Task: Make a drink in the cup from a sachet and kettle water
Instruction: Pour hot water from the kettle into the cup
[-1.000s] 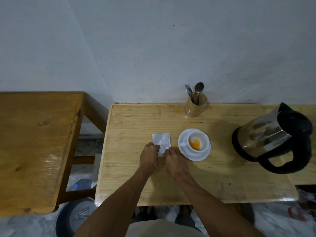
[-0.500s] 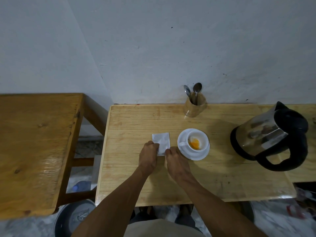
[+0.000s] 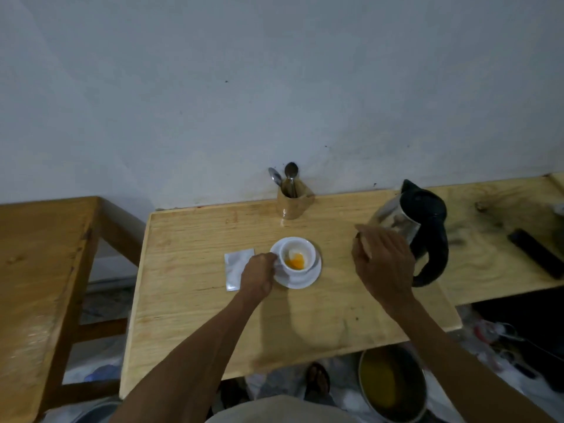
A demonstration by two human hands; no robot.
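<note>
A white cup [image 3: 300, 250] with orange powder in it stands on a white saucer [image 3: 308, 279] mid-table. My left hand [image 3: 258, 274] rests at the cup's left side, fingers closed at its handle. The flat silvery sachet [image 3: 235, 267] lies on the table just left of that hand, partly under it. My right hand [image 3: 383, 261] hovers with fingers spread beside the steel kettle [image 3: 396, 218], short of its black handle [image 3: 433, 251], holding nothing.
A holder with two spoons [image 3: 293, 199] stands at the back against the wall. A dark flat object [image 3: 537, 251] lies at the far right. A second wooden table [image 3: 39, 270] is to the left. A pot [image 3: 392, 383] sits on the floor below.
Both hands have let go of the sachet, which now lies flat. My left hand moved to the cup's handle and my right hand swung right towards the kettle.
</note>
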